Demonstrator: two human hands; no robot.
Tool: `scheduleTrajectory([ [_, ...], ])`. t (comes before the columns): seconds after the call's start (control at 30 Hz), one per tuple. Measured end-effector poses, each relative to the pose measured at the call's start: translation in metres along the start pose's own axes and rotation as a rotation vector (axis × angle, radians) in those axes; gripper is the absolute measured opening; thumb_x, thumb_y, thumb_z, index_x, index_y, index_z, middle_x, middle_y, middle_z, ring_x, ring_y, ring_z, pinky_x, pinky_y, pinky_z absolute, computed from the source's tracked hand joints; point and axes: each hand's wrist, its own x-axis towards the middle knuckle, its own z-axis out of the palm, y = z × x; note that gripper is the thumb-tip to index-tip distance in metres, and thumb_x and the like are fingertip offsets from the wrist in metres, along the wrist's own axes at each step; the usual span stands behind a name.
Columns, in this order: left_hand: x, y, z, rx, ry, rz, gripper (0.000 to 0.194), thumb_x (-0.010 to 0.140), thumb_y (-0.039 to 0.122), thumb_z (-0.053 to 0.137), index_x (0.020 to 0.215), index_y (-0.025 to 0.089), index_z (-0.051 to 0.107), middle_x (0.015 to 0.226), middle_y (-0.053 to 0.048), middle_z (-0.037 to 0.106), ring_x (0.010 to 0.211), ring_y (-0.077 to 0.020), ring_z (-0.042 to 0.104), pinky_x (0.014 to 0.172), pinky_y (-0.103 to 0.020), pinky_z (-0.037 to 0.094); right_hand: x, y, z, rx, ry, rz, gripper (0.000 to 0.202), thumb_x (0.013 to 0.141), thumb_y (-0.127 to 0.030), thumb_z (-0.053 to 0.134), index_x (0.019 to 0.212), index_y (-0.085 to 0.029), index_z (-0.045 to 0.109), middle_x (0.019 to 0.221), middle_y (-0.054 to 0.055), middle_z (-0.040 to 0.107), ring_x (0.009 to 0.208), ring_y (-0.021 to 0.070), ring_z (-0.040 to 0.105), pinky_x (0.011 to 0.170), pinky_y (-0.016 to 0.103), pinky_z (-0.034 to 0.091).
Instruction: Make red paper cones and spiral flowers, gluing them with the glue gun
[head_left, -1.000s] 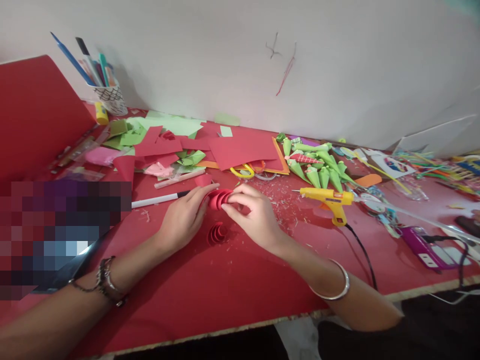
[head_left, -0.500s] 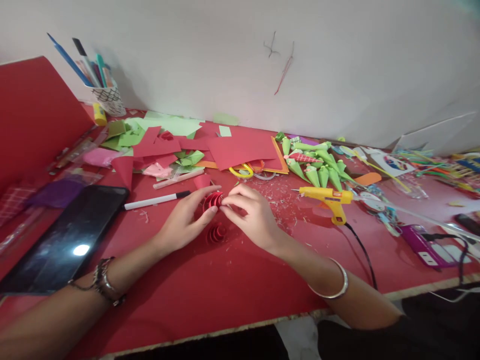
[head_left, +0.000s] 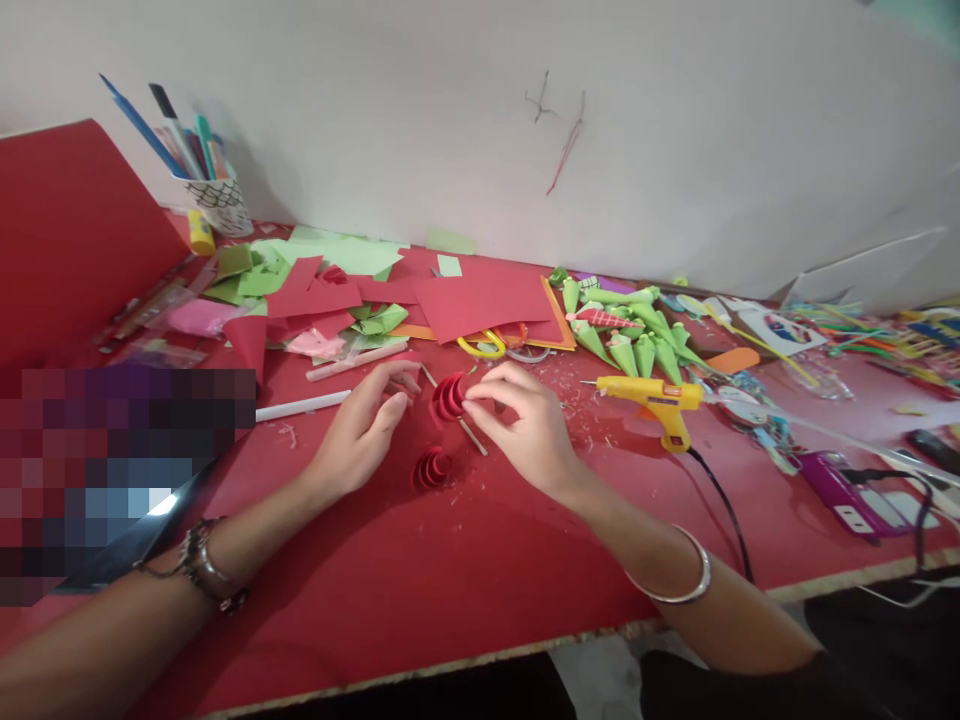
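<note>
A coiled red paper piece [head_left: 448, 397] is pinched at its right side by the fingertips of my right hand [head_left: 521, 420]. A thin stick [head_left: 474, 438] shows below and above the coil; whether it passes through or behind is unclear. My left hand [head_left: 365, 430] is apart from the coil, to its left, fingers curved and parted with nothing between them. Just below lies a second red paper coil [head_left: 433, 468] on the red table [head_left: 420, 600].
A yellow glue gun [head_left: 660, 400] with a black cord lies right of my right hand. Behind are green paper cones [head_left: 645, 340], red sheets [head_left: 472, 300] and scissors [head_left: 484, 345]. A white pen [head_left: 300, 405] and partly blurred phone lie left. A pen cup [head_left: 221, 205] stands back left.
My left hand has let go of the red coil and drawn back left. My right hand has shifted slightly right with the coil, which shows more fully, and the thin stick has come into view.
</note>
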Motion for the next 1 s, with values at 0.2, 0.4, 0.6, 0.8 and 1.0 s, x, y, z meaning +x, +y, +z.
scheduleTrajectory([
  [0.2, -0.011, 0.006, -0.009, 0.257, -0.065, -0.034, 0.017, 0.082, 0.036, 0.041, 0.086, 0.020, 0.039, 0.076, 0.001, 0.049, 0.063, -0.0131, 0.048, 0.060, -0.026, 0.040, -0.009, 0.010, 0.012, 0.025, -0.074, 0.028, 0.008, 0.079, -0.019, 0.055, 0.080, -0.017, 0.062, 0.078, 0.002, 0.054, 0.066, 0.0105, 0.051, 0.060, 0.023, 0.041],
  [0.4, -0.026, 0.016, -0.008, 0.465, -0.245, -0.170, 0.027, 0.077, 0.044, 0.046, 0.089, 0.021, 0.037, 0.074, 0.002, 0.052, 0.057, -0.0136, 0.051, 0.052, -0.025, 0.038, -0.012, 0.017, 0.023, -0.020, -0.170, 0.005, 0.011, 0.080, -0.020, 0.053, 0.079, -0.018, 0.064, 0.077, 0.001, 0.055, 0.068, 0.0112, 0.052, 0.064, 0.024, 0.041],
  [0.6, -0.027, 0.022, -0.006, 0.524, -0.323, -0.194, 0.029, 0.078, 0.045, 0.044, 0.096, 0.022, 0.042, 0.079, 0.000, 0.058, 0.064, -0.0160, 0.055, 0.054, -0.024, 0.039, -0.014, 0.017, 0.016, -0.048, -0.185, 0.006, 0.011, 0.080, -0.022, 0.053, 0.085, -0.019, 0.062, 0.079, 0.002, 0.056, 0.071, 0.0121, 0.053, 0.067, 0.024, 0.041],
  [0.8, -0.028, 0.020, -0.007, 0.558, -0.402, -0.105, 0.025, 0.080, 0.042, 0.043, 0.092, 0.022, 0.052, 0.092, -0.002, 0.057, 0.071, -0.0163, 0.056, 0.059, -0.026, 0.042, -0.019, 0.015, -0.008, -0.048, -0.128, 0.041, 0.007, 0.079, -0.020, 0.052, 0.081, -0.019, 0.059, 0.082, 0.002, 0.055, 0.075, 0.0122, 0.053, 0.068, 0.024, 0.041],
  [1.0, -0.029, 0.020, -0.006, 0.481, -0.467, -0.019, 0.022, 0.079, 0.031, 0.045, 0.095, 0.021, 0.056, 0.102, -0.003, 0.054, 0.085, -0.0171, 0.056, 0.074, -0.029, 0.044, -0.035, 0.016, -0.041, -0.063, -0.104, 0.171, 0.011, 0.080, -0.015, 0.047, 0.077, -0.018, 0.057, 0.073, 0.000, 0.057, 0.066, 0.0109, 0.053, 0.059, 0.021, 0.041],
])
